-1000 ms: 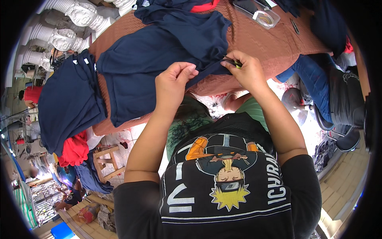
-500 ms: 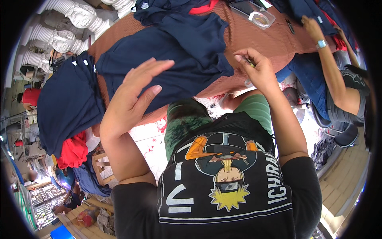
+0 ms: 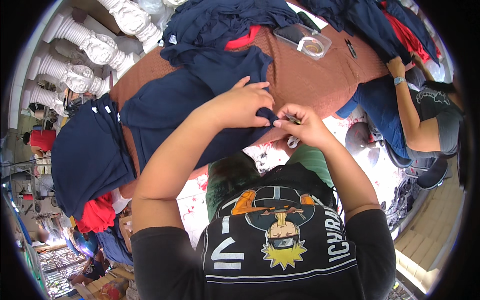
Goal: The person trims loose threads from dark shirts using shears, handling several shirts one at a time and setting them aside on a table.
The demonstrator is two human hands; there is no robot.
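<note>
A navy garment (image 3: 175, 107) lies spread over the near edge of the table. My left hand (image 3: 240, 107) is closed on its right-hand edge, pinching a small raised fold between thumb and fingers. Right beside that fold, my right hand (image 3: 302, 122) is closed round small thread snips (image 3: 292, 119), mostly hidden by the fingers. The tips of my right thumb and forefinger meet the edge of the cloth. Whether the snips' blades touch the fabric, I cannot tell.
A brown cloth covers the table (image 3: 310, 90). On it are a clear plastic box (image 3: 315, 46), black snips (image 3: 351, 48) and a navy pile (image 3: 215, 20). Stacked navy garments (image 3: 90, 155) hang at the left. White columns (image 3: 90, 40) stand beyond. A co-worker's hand (image 3: 396, 66) handles navy cloth at right.
My left hand has come down and right, taking hold of the garment's edge. My right hand has moved down and left to meet it. The co-worker's hand has lowered.
</note>
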